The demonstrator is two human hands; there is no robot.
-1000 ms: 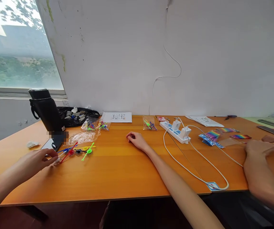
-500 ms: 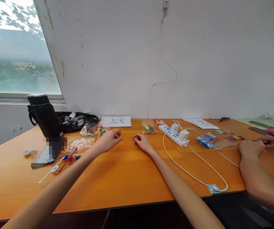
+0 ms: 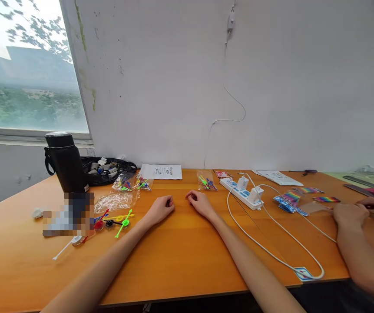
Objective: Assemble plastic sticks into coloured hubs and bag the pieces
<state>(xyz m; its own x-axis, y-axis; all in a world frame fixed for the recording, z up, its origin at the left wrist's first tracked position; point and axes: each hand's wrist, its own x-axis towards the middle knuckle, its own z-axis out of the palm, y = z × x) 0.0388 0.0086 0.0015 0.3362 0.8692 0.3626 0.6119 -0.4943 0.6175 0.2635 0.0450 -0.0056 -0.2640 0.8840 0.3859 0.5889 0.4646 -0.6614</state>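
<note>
On the smooth wooden table (image 3: 173, 265), my left hand (image 3: 160, 210) has come away from the spinners (image 3: 126, 223) to join my right hand (image 3: 201, 203); both are loosely curled (whether fully closed, I can't tell), so handling seems paused. Leftward lie crinkly clear wrapping (image 3: 113, 202), then those slim, arrow-tipped pieces.

Stained white wall (image 3: 160, 87), daylit window (image 3: 27, 87) at left, orange-brown wooden table (image 3: 180, 261) below.

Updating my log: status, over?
Left hand, right hand: apart, nothing visibly held. Multicoloured plastic arrow spinners: left of both hands. Black cylindrical flask beyond them.
</note>
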